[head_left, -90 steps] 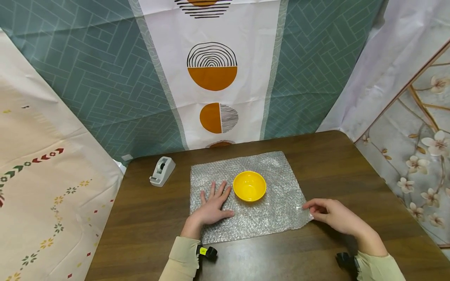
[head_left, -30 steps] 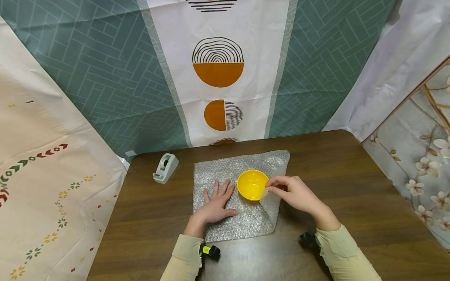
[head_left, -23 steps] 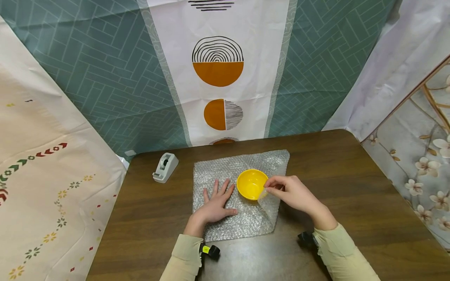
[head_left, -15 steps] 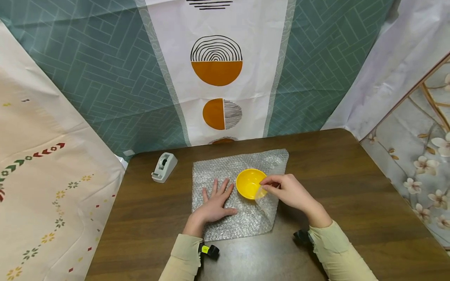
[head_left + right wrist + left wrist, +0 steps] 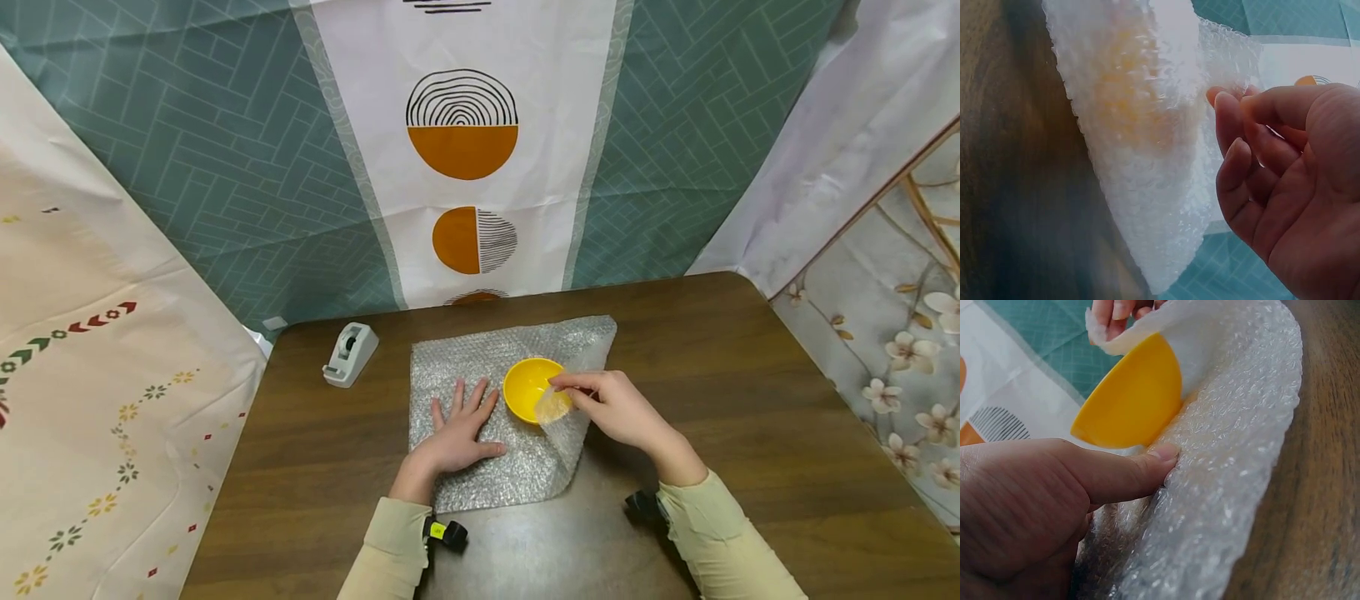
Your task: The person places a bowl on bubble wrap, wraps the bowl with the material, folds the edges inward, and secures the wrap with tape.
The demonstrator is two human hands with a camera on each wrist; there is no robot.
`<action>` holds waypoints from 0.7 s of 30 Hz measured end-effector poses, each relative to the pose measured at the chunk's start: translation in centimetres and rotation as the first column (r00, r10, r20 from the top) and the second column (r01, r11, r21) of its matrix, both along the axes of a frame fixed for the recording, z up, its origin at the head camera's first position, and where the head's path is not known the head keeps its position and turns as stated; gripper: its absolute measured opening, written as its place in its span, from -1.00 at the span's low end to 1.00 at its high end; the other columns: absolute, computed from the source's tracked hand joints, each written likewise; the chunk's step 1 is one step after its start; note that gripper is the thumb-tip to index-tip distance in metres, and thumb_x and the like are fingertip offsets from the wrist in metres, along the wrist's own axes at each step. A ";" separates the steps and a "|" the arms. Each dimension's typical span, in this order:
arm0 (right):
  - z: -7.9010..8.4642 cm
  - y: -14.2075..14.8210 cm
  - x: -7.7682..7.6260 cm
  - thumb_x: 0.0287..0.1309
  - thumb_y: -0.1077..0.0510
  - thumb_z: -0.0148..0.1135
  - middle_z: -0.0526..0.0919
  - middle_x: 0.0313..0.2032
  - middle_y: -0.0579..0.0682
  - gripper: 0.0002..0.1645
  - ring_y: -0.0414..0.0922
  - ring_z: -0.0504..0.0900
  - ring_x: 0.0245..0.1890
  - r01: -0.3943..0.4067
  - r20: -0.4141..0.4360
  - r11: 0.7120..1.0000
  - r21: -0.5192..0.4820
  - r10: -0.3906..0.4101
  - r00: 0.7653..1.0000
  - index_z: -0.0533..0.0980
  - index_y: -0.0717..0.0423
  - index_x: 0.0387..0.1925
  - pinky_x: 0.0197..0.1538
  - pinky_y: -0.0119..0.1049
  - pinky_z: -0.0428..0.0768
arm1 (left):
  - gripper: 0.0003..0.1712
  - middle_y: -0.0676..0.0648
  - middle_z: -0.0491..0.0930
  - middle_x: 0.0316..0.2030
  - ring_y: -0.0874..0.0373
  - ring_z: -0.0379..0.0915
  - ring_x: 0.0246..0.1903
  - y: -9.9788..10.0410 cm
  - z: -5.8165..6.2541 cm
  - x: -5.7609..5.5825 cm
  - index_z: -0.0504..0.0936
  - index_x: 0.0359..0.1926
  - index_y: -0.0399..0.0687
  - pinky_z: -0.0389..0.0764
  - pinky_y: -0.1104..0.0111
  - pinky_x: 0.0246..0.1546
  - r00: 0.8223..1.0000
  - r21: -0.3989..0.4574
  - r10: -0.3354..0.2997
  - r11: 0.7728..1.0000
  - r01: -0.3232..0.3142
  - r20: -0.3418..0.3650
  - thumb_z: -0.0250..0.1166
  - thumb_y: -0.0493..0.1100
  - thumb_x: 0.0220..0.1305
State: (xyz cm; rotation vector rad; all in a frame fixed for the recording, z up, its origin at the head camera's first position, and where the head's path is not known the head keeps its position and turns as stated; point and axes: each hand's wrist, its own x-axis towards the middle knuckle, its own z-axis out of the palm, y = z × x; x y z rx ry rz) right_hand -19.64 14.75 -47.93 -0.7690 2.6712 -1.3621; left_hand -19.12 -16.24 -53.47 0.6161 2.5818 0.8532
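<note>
A yellow bowl (image 5: pixel 525 385) stands upright on a sheet of bubble wrap (image 5: pixel 480 358) in the head view. My left hand (image 5: pixel 457 440) lies flat with spread fingers on the wrap, left of the bowl. Between thumb and fingers, my right hand (image 5: pixel 626 410) pinches the lifted right part of the sheet, drawn over the bowl's right side. In the left wrist view the bowl (image 5: pixel 1132 394) shows beyond my left thumb. The right wrist view has the raised wrap (image 5: pixel 1147 125) in front of the bowl, whose yellow shows blurred through it.
A white tape dispenser (image 5: pixel 351 355) sits at the back left of the brown wooden table (image 5: pixel 315 467). Patterned cloths (image 5: pixel 300 167) hang behind the table and at both sides. Each wrist bears a black strapped camera.
My right hand has lifted the right edge of the bubble wrap and carried it leftward over the bowl's right side. My left hand has stayed pressed on the sheet.
</note>
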 end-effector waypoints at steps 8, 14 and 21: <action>-0.1 -0.4 0.1 0.38 0.48 0.11 0.79 -0.16 -0.03 -0.47 -0.27 0.47 -0.51 -0.039 0.014 0.999 0.015 0.039 0.999 0.67 0.18 0.28 -0.41 -0.37 0.48 | 0.09 -0.12 -0.31 0.73 -0.26 -0.74 0.64 0.1 0.2 0.0 0.06 0.73 -0.02 -0.72 -0.41 0.38 1.000 -0.034 0.006 0.999 -0.005 0.009 0.40 0.22 0.42; -0.3 -0.8 0.1 0.41 0.42 0.14 0.67 -0.38 -0.14 -0.48 -0.30 0.34 -0.61 -0.041 0.009 0.997 0.065 0.041 0.999 0.64 0.16 0.33 -0.47 -0.37 0.45 | 0.10 -0.05 -0.32 0.74 -0.21 -0.74 0.65 0.2 0.2 -0.1 0.05 0.74 0.05 -0.67 -0.41 0.40 1.000 -0.067 0.017 0.998 -0.017 0.000 0.40 0.25 0.40; -0.9 -1.3 0.1 0.39 0.36 0.21 0.30 -0.61 -0.25 -0.46 -0.35 0.21 -0.69 -0.038 -0.003 0.988 0.151 0.038 0.999 0.62 0.13 0.37 -0.52 -0.38 0.37 | 0.10 -0.05 -0.32 0.73 -0.21 -0.74 0.65 0.3 0.3 -0.1 0.06 0.74 0.05 -0.66 -0.42 0.40 1.000 -0.067 0.018 0.998 -0.018 0.004 0.40 0.24 0.40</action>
